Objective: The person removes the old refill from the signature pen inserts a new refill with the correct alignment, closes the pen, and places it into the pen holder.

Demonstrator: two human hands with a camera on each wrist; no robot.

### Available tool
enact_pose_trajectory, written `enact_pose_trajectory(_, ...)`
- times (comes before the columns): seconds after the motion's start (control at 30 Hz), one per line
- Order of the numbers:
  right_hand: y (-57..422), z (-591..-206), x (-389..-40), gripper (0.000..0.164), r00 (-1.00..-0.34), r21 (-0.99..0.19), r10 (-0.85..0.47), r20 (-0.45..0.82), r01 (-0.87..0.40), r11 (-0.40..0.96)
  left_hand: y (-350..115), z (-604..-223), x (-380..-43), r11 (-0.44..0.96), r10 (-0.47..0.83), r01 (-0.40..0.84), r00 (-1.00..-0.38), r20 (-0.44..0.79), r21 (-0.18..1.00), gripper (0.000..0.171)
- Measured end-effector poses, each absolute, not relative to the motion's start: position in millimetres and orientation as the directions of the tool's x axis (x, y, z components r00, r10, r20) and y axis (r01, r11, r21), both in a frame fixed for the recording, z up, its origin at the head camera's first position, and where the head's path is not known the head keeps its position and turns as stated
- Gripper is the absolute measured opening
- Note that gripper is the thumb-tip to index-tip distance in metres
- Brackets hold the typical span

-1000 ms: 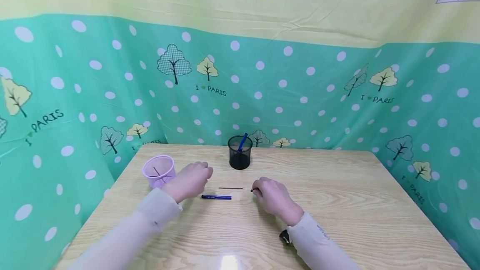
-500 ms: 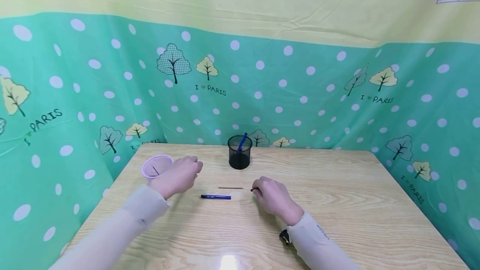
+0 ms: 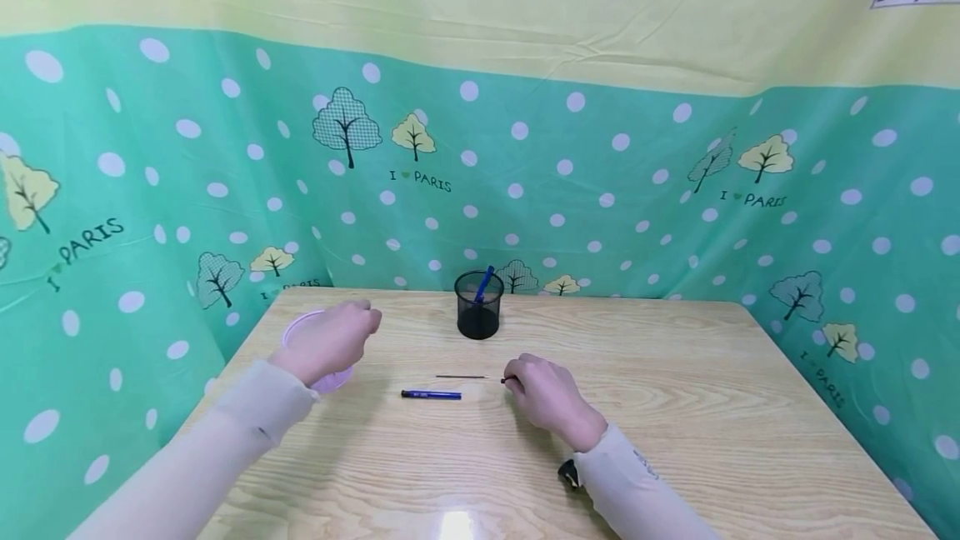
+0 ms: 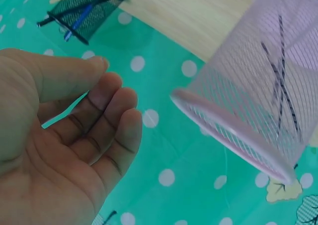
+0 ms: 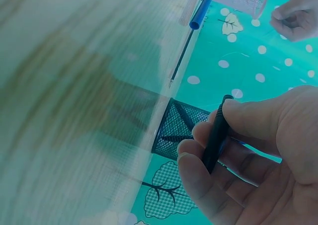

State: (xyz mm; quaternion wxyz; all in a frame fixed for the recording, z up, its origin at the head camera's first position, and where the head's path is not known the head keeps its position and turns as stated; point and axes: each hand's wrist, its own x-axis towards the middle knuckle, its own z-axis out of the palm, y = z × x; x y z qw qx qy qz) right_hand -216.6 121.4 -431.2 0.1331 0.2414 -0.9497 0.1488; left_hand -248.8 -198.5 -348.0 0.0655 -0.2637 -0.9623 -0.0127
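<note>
My left hand [image 3: 330, 342] hovers in front of the lilac mesh pen holder [image 3: 333, 379] and hides part of it. In the left wrist view its fingers [image 4: 131, 130] are loosely curled, with nothing held. Dark thin sticks [image 4: 283, 81] show through that holder's mesh. My right hand [image 3: 546, 398] rests near the table's middle and pinches a short black ribbed pen grip [image 5: 217, 135] between thumb and fingers. Left of it lies a thin pen refill [image 3: 461, 377], its tip toward the right hand. A blue pen barrel [image 3: 431, 395] with a dark end lies just nearer.
A black mesh pen holder [image 3: 477, 319] stands at the table's back, a blue pen [image 3: 485, 282] leaning in it. Behind the wooden table [image 3: 675, 407] hangs a green dotted curtain [image 3: 622, 190]. A black object [image 3: 569, 473] sits at the right sleeve's cuff.
My left hand has moved left, away from the blue barrel and across the lilac pen holder, covering more of it. The right hand stays put with the black pen grip.
</note>
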Motion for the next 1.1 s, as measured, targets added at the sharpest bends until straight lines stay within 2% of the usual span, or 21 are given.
enact_pose_trajectory(0.27,121,-431,-216,0.008,-0.854,-0.224,-0.414,0.316,-0.491,0.842,-213,-341,-254,0.892,0.445,0.449,-0.892,0.085,0.041,0.030)
enact_pose_trajectory(0.57,122,-432,-218,0.007,-0.853,-0.223,-0.417,0.312,-0.493,0.841,-229,-339,-259,0.924,0.366,0.366,-0.930,0.020,0.107,0.023)
enact_pose_trajectory(0.9,122,-429,-218,0.008,-0.852,-0.214,-0.419,0.315,-0.493,0.843,-241,-335,-260,0.936,0.345,0.347,-0.938,0.041,0.062,0.023)
enact_pose_trajectory(1.1,122,-429,-217,0.007,-0.854,-0.217,-0.414,0.315,-0.489,0.845,-247,-340,-264,0.943,0.326,0.324,-0.945,-0.017,0.071,0.023)
